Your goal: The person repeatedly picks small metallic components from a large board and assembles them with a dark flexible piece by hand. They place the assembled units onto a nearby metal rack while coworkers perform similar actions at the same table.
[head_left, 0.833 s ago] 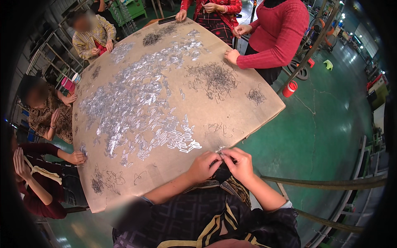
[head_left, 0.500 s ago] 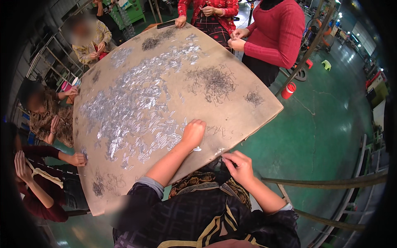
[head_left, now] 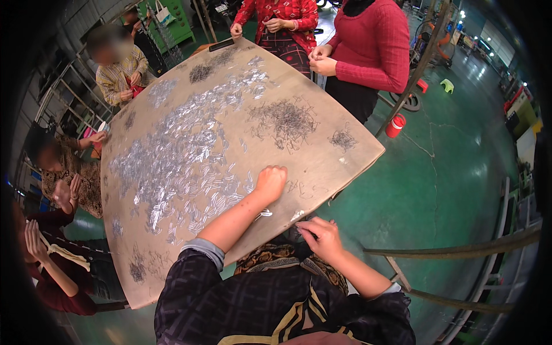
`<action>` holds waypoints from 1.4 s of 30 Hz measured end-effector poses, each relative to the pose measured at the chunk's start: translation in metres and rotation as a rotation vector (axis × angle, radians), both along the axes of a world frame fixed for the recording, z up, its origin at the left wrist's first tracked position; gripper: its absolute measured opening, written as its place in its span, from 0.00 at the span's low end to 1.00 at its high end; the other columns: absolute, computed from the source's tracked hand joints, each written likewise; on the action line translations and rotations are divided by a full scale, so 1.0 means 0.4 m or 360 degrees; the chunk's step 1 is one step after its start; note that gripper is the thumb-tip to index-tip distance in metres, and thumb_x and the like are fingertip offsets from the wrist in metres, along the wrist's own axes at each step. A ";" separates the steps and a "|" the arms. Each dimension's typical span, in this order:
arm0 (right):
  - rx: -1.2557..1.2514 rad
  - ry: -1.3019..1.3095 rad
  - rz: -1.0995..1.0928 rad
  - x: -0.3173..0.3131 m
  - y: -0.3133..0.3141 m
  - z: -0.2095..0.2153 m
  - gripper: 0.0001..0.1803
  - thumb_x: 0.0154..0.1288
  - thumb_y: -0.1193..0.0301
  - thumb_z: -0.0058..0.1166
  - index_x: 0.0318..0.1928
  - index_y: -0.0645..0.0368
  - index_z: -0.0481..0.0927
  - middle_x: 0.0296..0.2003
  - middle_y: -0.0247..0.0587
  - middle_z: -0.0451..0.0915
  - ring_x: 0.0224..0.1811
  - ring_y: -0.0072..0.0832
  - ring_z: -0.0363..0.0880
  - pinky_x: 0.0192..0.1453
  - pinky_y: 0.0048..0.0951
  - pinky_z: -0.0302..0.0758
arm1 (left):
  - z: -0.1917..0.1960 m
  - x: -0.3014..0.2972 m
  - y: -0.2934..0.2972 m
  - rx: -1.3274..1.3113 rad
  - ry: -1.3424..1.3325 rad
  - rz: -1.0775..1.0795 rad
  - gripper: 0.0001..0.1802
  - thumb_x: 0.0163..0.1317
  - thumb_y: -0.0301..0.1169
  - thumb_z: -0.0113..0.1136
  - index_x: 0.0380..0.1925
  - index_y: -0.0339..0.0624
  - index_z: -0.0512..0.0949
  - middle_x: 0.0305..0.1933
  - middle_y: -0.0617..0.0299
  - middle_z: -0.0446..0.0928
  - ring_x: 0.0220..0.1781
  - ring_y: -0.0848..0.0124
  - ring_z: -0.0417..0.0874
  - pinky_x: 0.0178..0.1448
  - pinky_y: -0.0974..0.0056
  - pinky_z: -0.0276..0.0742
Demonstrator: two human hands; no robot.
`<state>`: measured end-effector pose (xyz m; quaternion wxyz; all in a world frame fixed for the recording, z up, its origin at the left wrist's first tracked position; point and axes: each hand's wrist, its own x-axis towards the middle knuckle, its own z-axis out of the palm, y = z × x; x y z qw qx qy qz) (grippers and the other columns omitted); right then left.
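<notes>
My left hand [head_left: 270, 183] is curled closed on the brown tabletop [head_left: 330, 164], knuckles up; its fingers hide whatever they grip. Just to its right lie a few thin dark wire pieces [head_left: 299, 188]. A spread of shiny silver metal strips [head_left: 195, 155] covers much of the table's middle, and a few of them [head_left: 265, 213] lie close to my left wrist. At the near table edge, my right hand [head_left: 322, 237] is pinched, thumb against fingers. Anything between those fingertips is too small to make out.
Dark piles of bent wire [head_left: 286, 122] lie farther off, with a smaller heap [head_left: 344, 139] near the right corner. Several co-workers stand or sit around the far and left sides. A red container [head_left: 395, 125] stands on the green floor; metal rails [head_left: 454, 253] run at my right.
My right hand has moved slightly left along the table edge. A co-worker's hand at the left has come off the table. The whole view has shifted a little.
</notes>
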<state>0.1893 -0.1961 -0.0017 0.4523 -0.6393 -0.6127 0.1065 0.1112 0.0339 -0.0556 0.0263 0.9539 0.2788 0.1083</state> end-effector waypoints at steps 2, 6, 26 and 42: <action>0.0020 -0.0015 -0.0018 -0.001 -0.002 0.000 0.09 0.55 0.77 0.64 0.38 0.56 0.84 0.27 0.38 0.79 0.27 0.35 0.79 0.31 0.32 0.73 | 0.010 0.016 0.012 -0.0081 0.0137 0.0011 0.05 0.49 0.21 0.55 0.27 0.35 0.78 0.33 0.44 0.82 0.37 0.50 0.85 0.40 0.52 0.82; 0.0109 0.0003 -0.0053 -0.004 -0.007 -0.005 0.09 0.55 0.76 0.65 0.38 0.53 0.86 0.26 0.34 0.78 0.25 0.31 0.77 0.28 0.29 0.68 | 0.024 0.043 0.025 -0.0040 0.0335 -0.0040 0.07 0.53 0.23 0.56 0.31 0.37 0.81 0.34 0.47 0.84 0.39 0.55 0.87 0.41 0.55 0.83; 0.0079 0.0009 -0.0029 0.000 -0.027 -0.025 0.10 0.56 0.78 0.64 0.41 0.58 0.85 0.28 0.41 0.79 0.27 0.36 0.79 0.31 0.33 0.74 | 0.133 0.331 0.061 -0.0468 -0.0565 -0.0213 0.09 0.49 0.20 0.60 0.32 0.37 0.83 0.36 0.41 0.81 0.40 0.48 0.84 0.45 0.51 0.80; -0.0024 0.0036 0.0008 -0.002 -0.013 -0.031 0.14 0.56 0.79 0.61 0.45 0.57 0.82 0.31 0.42 0.80 0.30 0.41 0.81 0.33 0.37 0.78 | 0.016 0.011 0.020 0.0109 0.0234 -0.0552 0.08 0.52 0.29 0.56 0.24 0.39 0.82 0.28 0.49 0.81 0.33 0.52 0.84 0.39 0.52 0.80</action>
